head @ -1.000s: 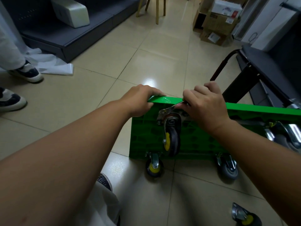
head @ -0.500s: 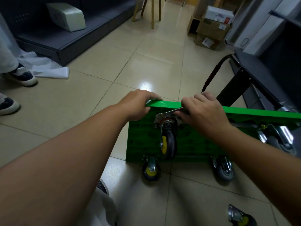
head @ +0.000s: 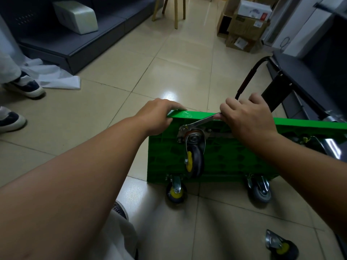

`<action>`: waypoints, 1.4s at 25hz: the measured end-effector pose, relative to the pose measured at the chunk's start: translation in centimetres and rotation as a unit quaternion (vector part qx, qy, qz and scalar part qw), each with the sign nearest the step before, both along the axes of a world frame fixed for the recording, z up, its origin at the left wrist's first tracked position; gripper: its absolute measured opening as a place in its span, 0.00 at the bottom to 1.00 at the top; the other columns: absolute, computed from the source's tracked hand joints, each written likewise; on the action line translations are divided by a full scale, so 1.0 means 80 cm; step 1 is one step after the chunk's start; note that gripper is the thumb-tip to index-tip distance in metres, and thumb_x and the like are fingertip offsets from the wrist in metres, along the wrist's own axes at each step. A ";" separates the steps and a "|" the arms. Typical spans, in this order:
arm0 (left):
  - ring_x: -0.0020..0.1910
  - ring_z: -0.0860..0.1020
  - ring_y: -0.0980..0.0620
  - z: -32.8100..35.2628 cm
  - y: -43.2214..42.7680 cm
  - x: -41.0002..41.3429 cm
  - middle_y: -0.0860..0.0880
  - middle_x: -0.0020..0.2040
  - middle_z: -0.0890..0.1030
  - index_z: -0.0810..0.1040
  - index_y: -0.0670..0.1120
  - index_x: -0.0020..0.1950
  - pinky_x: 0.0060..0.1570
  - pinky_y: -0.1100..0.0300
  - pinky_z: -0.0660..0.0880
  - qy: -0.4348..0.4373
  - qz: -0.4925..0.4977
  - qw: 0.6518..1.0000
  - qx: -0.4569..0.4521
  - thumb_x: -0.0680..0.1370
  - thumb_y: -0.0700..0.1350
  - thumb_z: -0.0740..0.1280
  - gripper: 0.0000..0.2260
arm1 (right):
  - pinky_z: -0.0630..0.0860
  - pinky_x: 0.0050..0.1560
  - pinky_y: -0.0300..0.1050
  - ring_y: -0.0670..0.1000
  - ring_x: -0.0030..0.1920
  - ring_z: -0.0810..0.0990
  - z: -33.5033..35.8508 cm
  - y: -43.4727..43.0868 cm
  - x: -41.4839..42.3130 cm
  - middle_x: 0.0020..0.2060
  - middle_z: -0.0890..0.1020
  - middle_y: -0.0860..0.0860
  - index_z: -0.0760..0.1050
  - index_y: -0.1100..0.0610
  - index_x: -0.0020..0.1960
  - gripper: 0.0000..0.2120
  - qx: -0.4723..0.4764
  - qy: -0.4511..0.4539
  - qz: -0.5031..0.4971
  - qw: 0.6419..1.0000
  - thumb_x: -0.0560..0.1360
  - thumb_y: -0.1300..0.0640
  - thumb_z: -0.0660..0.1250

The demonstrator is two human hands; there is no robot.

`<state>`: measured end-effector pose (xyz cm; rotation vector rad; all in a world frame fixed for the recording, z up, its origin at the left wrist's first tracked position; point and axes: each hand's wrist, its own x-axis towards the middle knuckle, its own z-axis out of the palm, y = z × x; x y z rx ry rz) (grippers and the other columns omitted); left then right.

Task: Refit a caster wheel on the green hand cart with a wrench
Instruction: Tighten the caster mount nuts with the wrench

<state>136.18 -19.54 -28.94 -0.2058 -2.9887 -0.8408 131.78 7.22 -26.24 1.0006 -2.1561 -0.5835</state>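
The right hand (head: pixel 247 121) clamps the wrench (head: pixel 202 121) by its handle, head on a bolt of the caster wheel (head: pixel 195 160) plate. The left hand (head: pixel 159 115) curls over the top corner edge of the green hand cart (head: pixel 234 162), which is tipped on its side on the floor tiles (head: pixel 84 117).

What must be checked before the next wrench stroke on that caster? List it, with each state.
1. The wrench end sits on a mount bolt of the caster wheel: ok.
2. The right hand grips the wrench handle: ok.
3. The left hand holds the green cart at its top edge: ok.
4. Mount flat against the cart: cannot tell.
5. Other plate bolts tight: cannot tell.
6. The spare caster lies on the floor, apart from the cart: ok.
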 end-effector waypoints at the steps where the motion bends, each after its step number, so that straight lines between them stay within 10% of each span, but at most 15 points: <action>1: 0.66 0.74 0.44 0.000 0.001 0.001 0.48 0.69 0.78 0.76 0.60 0.71 0.56 0.58 0.68 0.000 0.000 1.000 -0.002 0.79 0.35 0.64 0.26 | 0.63 0.39 0.49 0.56 0.28 0.71 -0.003 0.002 0.001 0.35 0.74 0.54 0.72 0.57 0.44 0.21 -0.011 -0.009 -0.009 1.000 0.86 0.45 0.52; 9: 0.66 0.74 0.42 0.002 0.006 0.005 0.47 0.69 0.78 0.75 0.58 0.73 0.59 0.52 0.73 0.006 -0.006 1.000 -0.022 0.78 0.34 0.63 0.27 | 0.65 0.38 0.49 0.57 0.34 0.74 0.040 -0.002 0.003 0.35 0.76 0.55 0.75 0.58 0.42 0.23 -0.019 -0.083 0.038 0.996 0.83 0.43 0.53; 12: 0.63 0.75 0.43 0.002 0.008 0.006 0.48 0.67 0.79 0.75 0.57 0.73 0.56 0.53 0.73 0.010 -0.013 0.999 -0.033 0.79 0.38 0.65 0.24 | 0.68 0.38 0.51 0.56 0.35 0.72 0.027 0.010 0.067 0.35 0.76 0.54 0.75 0.58 0.41 0.20 -0.213 -0.114 0.045 0.969 0.84 0.45 0.59; 15: 0.61 0.77 0.45 0.001 0.008 0.006 0.50 0.65 0.80 0.75 0.57 0.72 0.54 0.54 0.73 0.021 -0.020 0.999 -0.044 0.80 0.43 0.67 0.21 | 0.72 0.40 0.50 0.49 0.37 0.76 -0.076 -0.022 0.193 0.35 0.79 0.46 0.78 0.52 0.40 0.15 -0.487 -0.406 -0.025 0.773 0.82 0.48 0.60; 17: 0.61 0.77 0.46 -0.003 0.008 0.005 0.51 0.64 0.81 0.75 0.58 0.72 0.54 0.54 0.73 0.029 -0.022 0.998 -0.043 0.79 0.46 0.67 0.21 | 0.75 0.41 0.44 0.45 0.36 0.80 -0.133 -0.055 0.254 0.35 0.84 0.47 0.80 0.51 0.42 0.12 -0.572 -0.577 -0.088 0.576 0.82 0.55 0.62; 19: 0.60 0.78 0.46 -0.007 0.008 0.005 0.52 0.64 0.82 0.75 0.59 0.72 0.54 0.54 0.73 0.033 -0.024 0.998 -0.037 0.79 0.47 0.67 0.20 | 0.76 0.43 0.44 0.46 0.34 0.80 -0.168 -0.074 0.279 0.36 0.85 0.51 0.81 0.53 0.41 0.14 -0.584 -0.646 -0.117 0.477 0.83 0.61 0.62; 26: 0.57 0.78 0.49 -0.009 0.009 0.004 0.54 0.60 0.83 0.76 0.61 0.69 0.48 0.57 0.70 0.046 -0.011 0.998 -0.046 0.78 0.50 0.68 0.19 | 0.77 0.48 0.40 0.50 0.43 0.83 -0.215 -0.102 0.231 0.42 0.85 0.51 0.70 0.56 0.57 0.10 -0.592 -0.678 -0.089 0.427 0.84 0.66 0.53; 35: 0.54 0.79 0.50 -0.002 0.015 0.008 0.55 0.57 0.84 0.78 0.60 0.68 0.50 0.56 0.75 0.025 -0.007 0.999 -0.039 0.72 0.58 0.63 0.24 | 0.67 0.35 0.31 0.45 0.33 0.67 -0.225 -0.149 0.190 0.33 0.69 0.52 0.69 0.58 0.43 0.13 -0.726 -0.577 -0.105 0.358 0.85 0.57 0.55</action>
